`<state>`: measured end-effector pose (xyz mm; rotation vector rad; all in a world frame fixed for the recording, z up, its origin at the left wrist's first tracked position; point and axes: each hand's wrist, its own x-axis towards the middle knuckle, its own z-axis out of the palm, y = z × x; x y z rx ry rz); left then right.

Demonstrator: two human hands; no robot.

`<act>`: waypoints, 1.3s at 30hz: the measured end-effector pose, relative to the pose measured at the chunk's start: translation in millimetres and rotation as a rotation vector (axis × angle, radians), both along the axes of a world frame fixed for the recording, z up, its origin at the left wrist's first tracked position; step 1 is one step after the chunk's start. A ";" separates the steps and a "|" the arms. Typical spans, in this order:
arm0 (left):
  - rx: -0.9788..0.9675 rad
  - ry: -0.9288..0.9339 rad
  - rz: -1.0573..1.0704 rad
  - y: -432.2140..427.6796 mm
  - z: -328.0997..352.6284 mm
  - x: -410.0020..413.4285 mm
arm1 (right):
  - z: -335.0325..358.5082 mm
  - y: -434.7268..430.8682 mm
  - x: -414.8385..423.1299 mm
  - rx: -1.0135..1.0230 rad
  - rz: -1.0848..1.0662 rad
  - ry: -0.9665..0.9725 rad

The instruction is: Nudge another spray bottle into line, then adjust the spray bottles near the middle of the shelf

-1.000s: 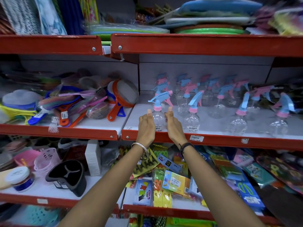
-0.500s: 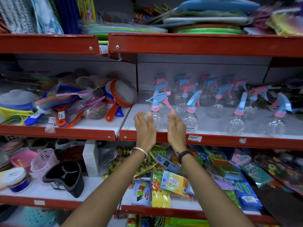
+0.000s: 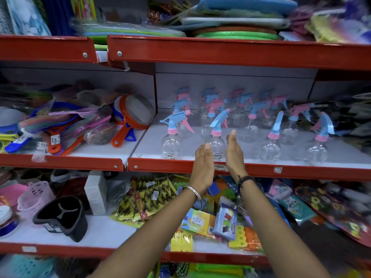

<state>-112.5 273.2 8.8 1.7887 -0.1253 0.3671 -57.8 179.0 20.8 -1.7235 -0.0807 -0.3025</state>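
Note:
Several clear spray bottles with blue and pink trigger heads stand on a white shelf with a red front lip (image 3: pixel 301 171). My left hand (image 3: pixel 202 165) and my right hand (image 3: pixel 233 155) are raised at the shelf's front edge, palms facing each other, fingers straight. Between them stands one spray bottle (image 3: pixel 216 141) with a blue trigger and pink collar; neither hand grips it, and I cannot tell whether they touch it. A second front-row bottle (image 3: pixel 171 143) stands just to the left of my left hand.
Strainers and plastic kitchen tools (image 3: pixel 80 121) are piled on the left shelf. Below lie packets of sponges and pegs (image 3: pixel 200 221), a black holder (image 3: pixel 62 217) and a pink basket (image 3: pixel 36 197). Another red shelf (image 3: pixel 220 51) overhangs above with stacked mats.
Both hands have left the front-left bottle and moved right, now flanking the neighbouring bottle. The view has shifted a little to the right as well.

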 end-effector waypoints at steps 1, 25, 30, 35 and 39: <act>0.006 0.019 0.005 -2.5 0.7 -1.7 | 1.5 -1.8 -0.3 -0.019 0.052 0.022; -0.096 0.053 0.165 -15.8 12.5 13.5 | -5.1 -21.4 -11.5 0.011 0.066 -0.074; -0.087 0.022 0.176 -15.5 9.6 17.9 | -6.2 -24.9 -9.1 -0.022 0.071 -0.118; -0.052 -0.368 0.327 -36.8 6.8 4.9 | -13.0 -51.4 -20.2 -0.054 0.036 -0.243; 0.139 -0.505 0.090 -70.3 4.2 3.2 | -15.1 -91.6 -25.5 0.036 -0.038 -0.343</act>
